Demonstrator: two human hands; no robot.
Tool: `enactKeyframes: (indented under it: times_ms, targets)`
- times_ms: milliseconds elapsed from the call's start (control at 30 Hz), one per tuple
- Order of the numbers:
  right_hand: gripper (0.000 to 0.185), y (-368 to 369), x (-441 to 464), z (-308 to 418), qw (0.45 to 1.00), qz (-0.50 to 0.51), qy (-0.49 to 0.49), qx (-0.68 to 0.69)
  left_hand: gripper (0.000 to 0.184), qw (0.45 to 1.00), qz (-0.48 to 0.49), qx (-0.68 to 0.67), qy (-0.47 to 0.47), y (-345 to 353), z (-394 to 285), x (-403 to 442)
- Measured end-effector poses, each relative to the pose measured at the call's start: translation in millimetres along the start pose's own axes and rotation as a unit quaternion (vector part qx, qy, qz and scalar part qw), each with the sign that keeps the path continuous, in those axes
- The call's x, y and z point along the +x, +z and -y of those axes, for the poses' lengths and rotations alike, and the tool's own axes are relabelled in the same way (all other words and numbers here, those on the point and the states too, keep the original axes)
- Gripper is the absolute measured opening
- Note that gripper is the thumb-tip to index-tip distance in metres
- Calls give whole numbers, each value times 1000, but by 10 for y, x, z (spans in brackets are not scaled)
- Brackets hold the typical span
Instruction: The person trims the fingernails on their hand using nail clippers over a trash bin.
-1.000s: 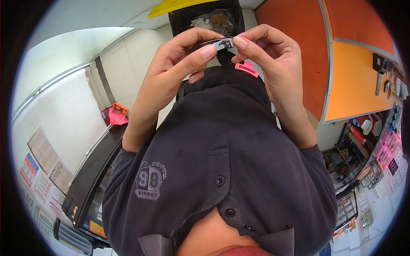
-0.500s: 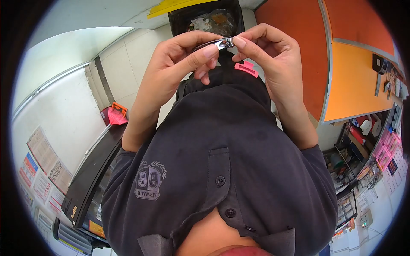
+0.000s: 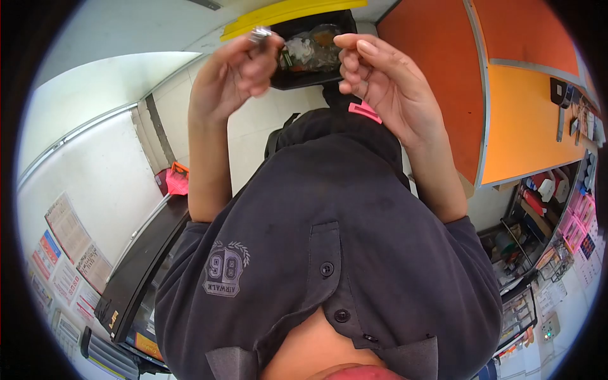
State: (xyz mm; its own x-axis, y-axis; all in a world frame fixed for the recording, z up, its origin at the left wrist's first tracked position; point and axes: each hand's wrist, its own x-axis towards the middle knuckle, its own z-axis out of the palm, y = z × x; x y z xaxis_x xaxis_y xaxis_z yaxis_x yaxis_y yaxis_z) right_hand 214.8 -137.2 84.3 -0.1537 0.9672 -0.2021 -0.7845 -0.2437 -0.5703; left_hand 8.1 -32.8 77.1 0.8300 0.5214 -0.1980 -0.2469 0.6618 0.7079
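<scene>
My left hand [image 3: 235,79] is raised at the upper left, closed around a silver nail clipper [image 3: 260,35]. Motion blurs the clipper and the fingertips. Across from it, my right hand [image 3: 386,79] is held up with its fingers curled in and the thumb lying against the index finger; nothing shows in it. Just below the right hand's fingers, a slotted pink plastic piece [image 3: 365,113] lies against my dark clothing. Behind and between the hands stands a black bin [image 3: 304,80] with crumpled rubbish and clear plastic inside.
A yellow edge [image 3: 291,16] runs behind the bin. Orange cabinet panels [image 3: 430,76] rise close on the right, with a cluttered shelf [image 3: 525,221] below. On the left are a black cabinet [image 3: 142,272], a pink and orange item [image 3: 177,180] and papers on the wall [image 3: 69,221].
My left hand has drawn away to the left and up with the nail clipper, which was at my right hand's fingertips. The right hand stays nearly in place, its fingers more curled.
</scene>
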Motion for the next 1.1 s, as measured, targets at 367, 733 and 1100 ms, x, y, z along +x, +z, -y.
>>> enactKeyframes:
  times_ms: [367, 733, 1100]
  targets:
    - [35, 102, 15, 66, 956, 220, 19, 193, 25, 821, -273, 490, 103, -564, 546, 134]
    - [34, 499, -5, 247, 950, 243, 29, 194, 24, 874, -260, 391, 123, -163, 331, 61]
    - [29, 584, -57, 224, 953, 226, 32, 199, 24, 906, -224, 310, 183, 192, 163, -6]
